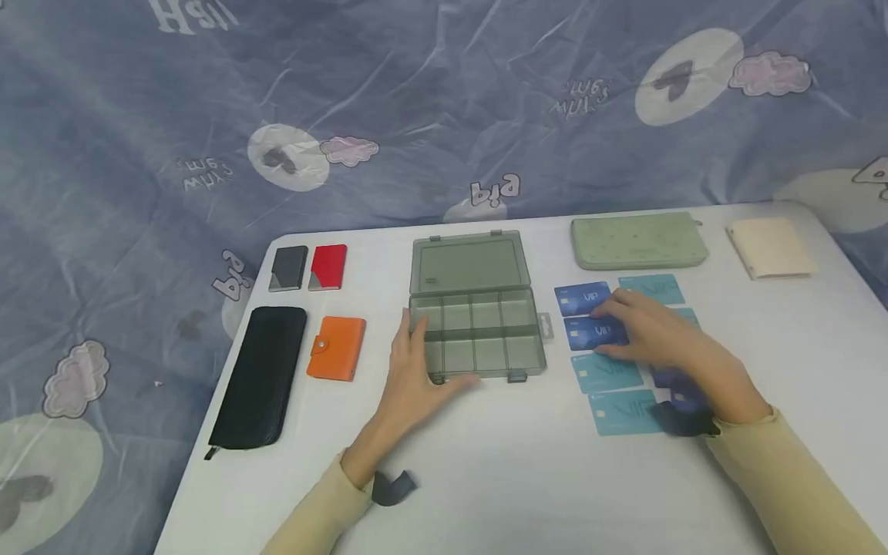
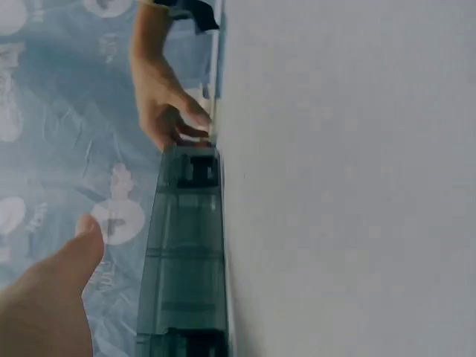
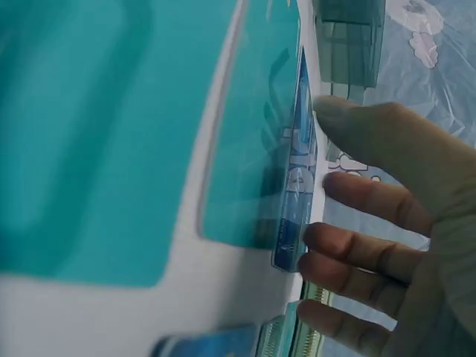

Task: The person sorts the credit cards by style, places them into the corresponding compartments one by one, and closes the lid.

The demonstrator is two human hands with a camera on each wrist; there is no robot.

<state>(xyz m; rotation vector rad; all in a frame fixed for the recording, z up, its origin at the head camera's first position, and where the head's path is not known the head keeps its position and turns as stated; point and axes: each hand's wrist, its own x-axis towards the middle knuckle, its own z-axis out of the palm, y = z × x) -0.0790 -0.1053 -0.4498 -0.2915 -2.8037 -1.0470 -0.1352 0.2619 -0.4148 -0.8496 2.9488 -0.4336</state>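
Note:
A translucent green compartment box [image 1: 456, 357] lies with its lid [image 1: 468, 264] folded back. My left hand [image 1: 409, 389] rests at its left side, fingers straight along the edge and thumb stretched near the front latch. Right of the box, blue and teal VIP cards lie in two columns. Over them hovers my right hand [image 1: 655, 331], its fingertips at a blue card [image 1: 590, 333] and thumb near the teal card [image 1: 603, 373] below. In the right wrist view the right hand's fingers [image 3: 357, 245] are spread, with nothing pinched between them. The palm hides part of the right column.
On the left lie a black zip wallet [image 1: 258, 378], an orange snap card holder [image 1: 338, 348], a grey card case [image 1: 288, 268] and a red one [image 1: 328, 267]. Behind the cards are a green wallet [image 1: 638, 241] and a cream booklet [image 1: 771, 247]. A patterned curtain [image 1: 416, 100] hangs behind.

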